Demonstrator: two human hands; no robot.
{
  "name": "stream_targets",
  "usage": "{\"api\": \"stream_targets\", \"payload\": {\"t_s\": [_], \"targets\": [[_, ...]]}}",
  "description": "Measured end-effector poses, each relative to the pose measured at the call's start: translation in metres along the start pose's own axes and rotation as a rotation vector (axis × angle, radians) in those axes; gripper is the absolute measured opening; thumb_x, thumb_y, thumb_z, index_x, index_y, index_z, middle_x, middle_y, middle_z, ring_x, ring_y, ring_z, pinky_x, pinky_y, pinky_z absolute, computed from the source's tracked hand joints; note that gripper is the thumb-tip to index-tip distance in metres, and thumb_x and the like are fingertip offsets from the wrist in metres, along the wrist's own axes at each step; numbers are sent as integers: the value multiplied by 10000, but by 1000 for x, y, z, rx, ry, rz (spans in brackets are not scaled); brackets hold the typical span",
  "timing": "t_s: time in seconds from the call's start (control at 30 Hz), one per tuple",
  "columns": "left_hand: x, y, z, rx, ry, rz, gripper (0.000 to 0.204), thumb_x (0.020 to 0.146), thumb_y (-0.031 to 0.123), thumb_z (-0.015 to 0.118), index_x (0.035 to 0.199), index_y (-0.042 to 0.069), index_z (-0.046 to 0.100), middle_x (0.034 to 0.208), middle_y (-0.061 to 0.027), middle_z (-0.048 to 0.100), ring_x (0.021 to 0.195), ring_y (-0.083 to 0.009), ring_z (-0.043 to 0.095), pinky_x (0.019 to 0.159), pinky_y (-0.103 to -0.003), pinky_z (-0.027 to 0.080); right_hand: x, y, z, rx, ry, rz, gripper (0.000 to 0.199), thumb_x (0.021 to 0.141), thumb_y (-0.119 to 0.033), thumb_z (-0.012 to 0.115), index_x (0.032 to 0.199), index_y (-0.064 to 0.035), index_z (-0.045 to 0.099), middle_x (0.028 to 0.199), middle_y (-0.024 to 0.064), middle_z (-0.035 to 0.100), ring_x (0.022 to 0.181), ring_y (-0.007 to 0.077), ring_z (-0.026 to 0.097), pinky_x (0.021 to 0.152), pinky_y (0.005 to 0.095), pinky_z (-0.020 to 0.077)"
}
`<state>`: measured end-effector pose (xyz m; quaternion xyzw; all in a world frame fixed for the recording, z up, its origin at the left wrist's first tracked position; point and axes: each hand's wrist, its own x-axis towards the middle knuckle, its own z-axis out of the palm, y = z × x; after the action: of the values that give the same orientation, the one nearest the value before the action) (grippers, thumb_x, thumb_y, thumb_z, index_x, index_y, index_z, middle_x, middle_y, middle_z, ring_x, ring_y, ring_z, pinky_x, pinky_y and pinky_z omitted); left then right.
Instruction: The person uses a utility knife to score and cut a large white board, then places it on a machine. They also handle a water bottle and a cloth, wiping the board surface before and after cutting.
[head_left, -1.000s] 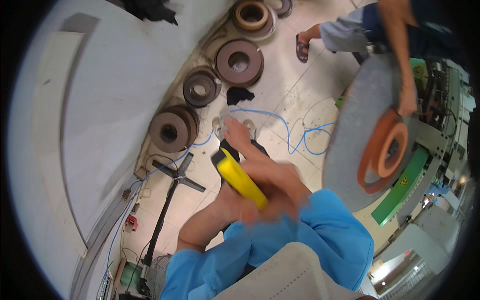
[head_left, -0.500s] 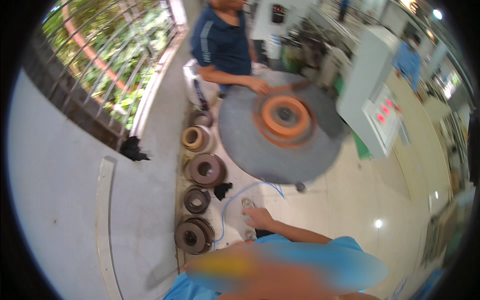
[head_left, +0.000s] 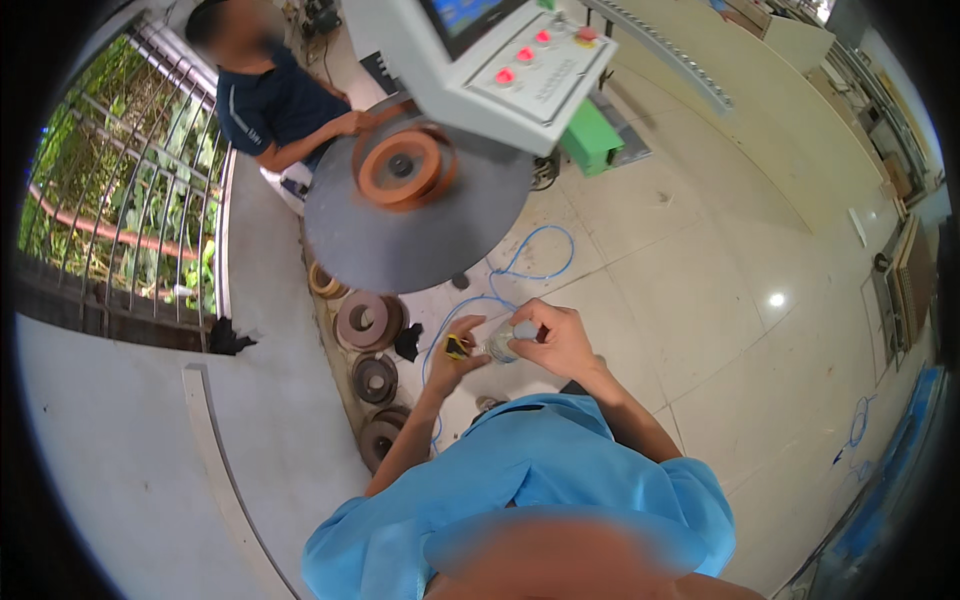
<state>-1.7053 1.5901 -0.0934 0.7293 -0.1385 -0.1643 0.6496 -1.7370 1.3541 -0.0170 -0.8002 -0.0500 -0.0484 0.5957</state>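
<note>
My left hand [head_left: 455,362] is curled in front of my body, closed around a small yellow-and-black thing [head_left: 458,347] whose kind I cannot make out. Close beside it, my right hand [head_left: 563,345] pinches a small clear, rounded object [head_left: 502,345] with a pale top, perhaps a little bottle. That object sits between the two hands, and the left fingertips come right up to its side; whether they touch it is unclear. Both hands are held above the tiled floor.
Ahead stands a large grey round table [head_left: 420,235] bearing an orange-brown coil [head_left: 400,170]; a co-worker's hand [head_left: 353,122] rests at its far edge. A control panel [head_left: 520,75] juts in above. Coiled rolls [head_left: 368,320] line the left wall, and a blue hose [head_left: 545,272] loops on the floor.
My view has swung right and sharpened, so table and co-worker sit farther left. Both hands are now together before me, holding small things; earlier only one hand showed clearly.
</note>
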Motion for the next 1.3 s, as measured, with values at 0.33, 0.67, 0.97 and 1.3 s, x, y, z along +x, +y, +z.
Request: {"api": "stream_targets", "payload": {"t_s": [0.33,0.67,0.97,1.3], "targets": [[113,48,224,-86,-351,-74,773,650,111,915,1342,83,573,1206,-63,613,1137,-190,563,989,-331,428,12,15,-228,-51,50,65,258,722,-124,774,940,-35,667,731,61,639,542,117,487,512,281,402],[230,65,271,-330,-257,-123,746,678,81,905,1335,68,553,1210,-15,627,1142,-141,560,1011,-314,419,68,106,-308,249,215,86,465,864,-128,694,1298,-63,539,979,31,613,883,129,575,789,275,467],[328,42,281,-336,-152,-145,835,627,93,931,1359,37,533,1238,-36,614,1175,-147,545,1040,-323,422,143,176,-358,210,208,331,366,1029,-283,547,1258,3,564,1148,116,639,945,180,622,859,335,505],[336,57,311,-155,242,-278,829,687,78,885,1421,52,498,1325,-84,589,1233,-182,534,1080,-338,397,368,94,-373,123,-243,-377,322,976,-175,581,1263,-29,579,1246,123,627,874,167,656,701,271,522]]}}
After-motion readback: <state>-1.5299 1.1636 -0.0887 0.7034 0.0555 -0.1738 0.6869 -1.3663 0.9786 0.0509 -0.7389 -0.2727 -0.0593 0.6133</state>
